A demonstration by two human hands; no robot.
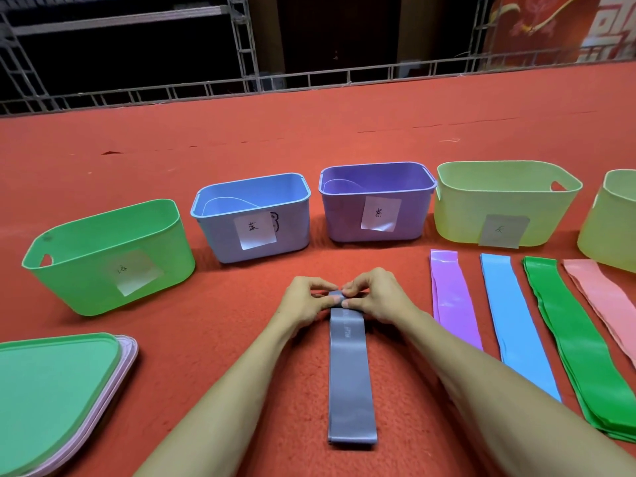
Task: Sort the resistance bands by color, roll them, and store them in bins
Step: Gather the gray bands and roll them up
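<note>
red carpet (275, 132) | green lid (51, 390) stacked on pink lid (132, 352), near left corner | metal railing (309, 80) along far edge | red banner (550, 25) beyond far right corner

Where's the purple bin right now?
Head view, mid-row: the purple bin stands between the blue bin on its left and the yellow-green bin on its right.

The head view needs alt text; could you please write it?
The left hand and right hand pinch the rolled far end of a grey band on red carpet. Five bins stand behind; more bands lie flat at right.
</note>
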